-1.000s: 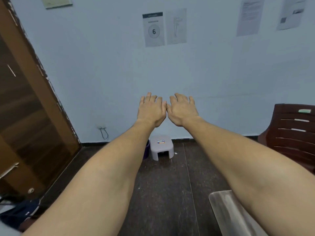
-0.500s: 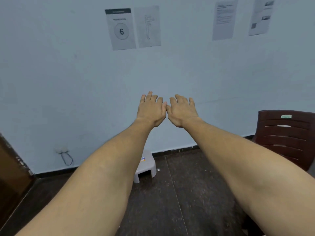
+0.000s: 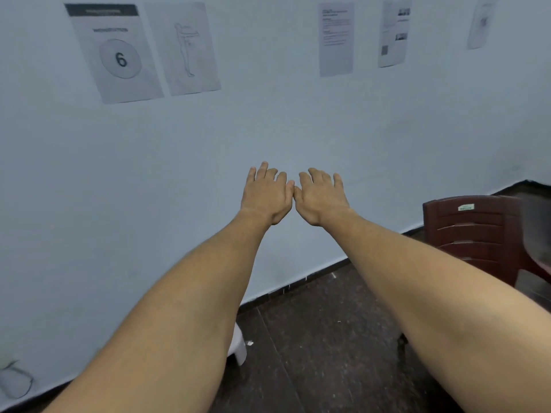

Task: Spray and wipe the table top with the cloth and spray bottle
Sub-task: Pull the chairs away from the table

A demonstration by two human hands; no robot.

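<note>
Since the earlier frames the view has been swung rightward, so that the door is lost and the white stool (image 3: 239, 348) is left half hidden behind the left forearm (image 3: 167, 317). The fingers (image 3: 263, 172) have been kept straight and flat, with nothing held. The left hand (image 3: 265, 195) and right hand (image 3: 322, 198) are stretched forward side by side with thumbs touching, probably as a starting pose shown before any tool is fetched. The cloth, spray bottle and tabletop are not in view, so the task is judged not begun. Counted: two hands, five paper sheets (image 3: 336, 38) on the wall (image 3: 268, 129), one brown plastic chair (image 3: 474, 234), one stool.
</note>
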